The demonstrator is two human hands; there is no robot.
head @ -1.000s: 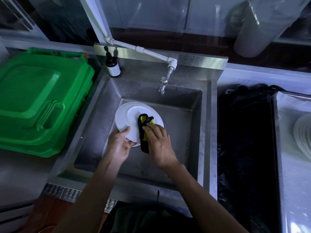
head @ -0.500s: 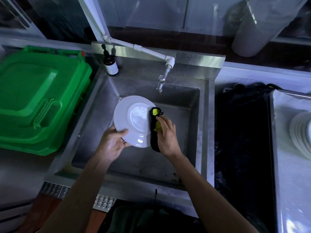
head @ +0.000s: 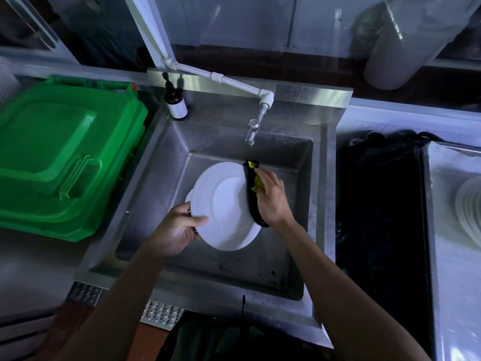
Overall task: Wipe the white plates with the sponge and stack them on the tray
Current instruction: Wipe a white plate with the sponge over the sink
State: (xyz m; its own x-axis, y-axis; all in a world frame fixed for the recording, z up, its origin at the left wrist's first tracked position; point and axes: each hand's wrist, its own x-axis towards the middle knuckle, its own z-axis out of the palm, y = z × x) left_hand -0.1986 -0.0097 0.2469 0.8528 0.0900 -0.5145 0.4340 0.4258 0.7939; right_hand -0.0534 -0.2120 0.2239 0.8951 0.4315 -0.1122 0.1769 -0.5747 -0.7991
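Nearest the camera, two bare forearms reach forward over the front rim of a steel sink [head: 166,152]. The left hand [head: 173,231] grips the lower left edge of a white plate [head: 223,204], thumb lying across its face and fingers curled behind the rim. The plate is held tilted above the sink basin, its face turned up toward the camera. A second white edge shows just behind it on the left; whether that is another plate cannot be told. The right hand [head: 270,199], close to the left with the plate between them, clamps a sponge [head: 252,188], black with a yellow side, against the plate's right rim, fingers bent over it.

Beyond the hands, a tap [head: 252,130] hangs over the basin from a white pipe [head: 221,78]. Past the left hand, a dark pump bottle [head: 176,101] with a white label stands on the sink's back corner. Well to the left of the left hand lies a green plastic bin [head: 59,157]. Far to the right of the right hand, beyond a black trough, a stack of white plates [head: 469,207] rests on a steel tray [head: 453,282].
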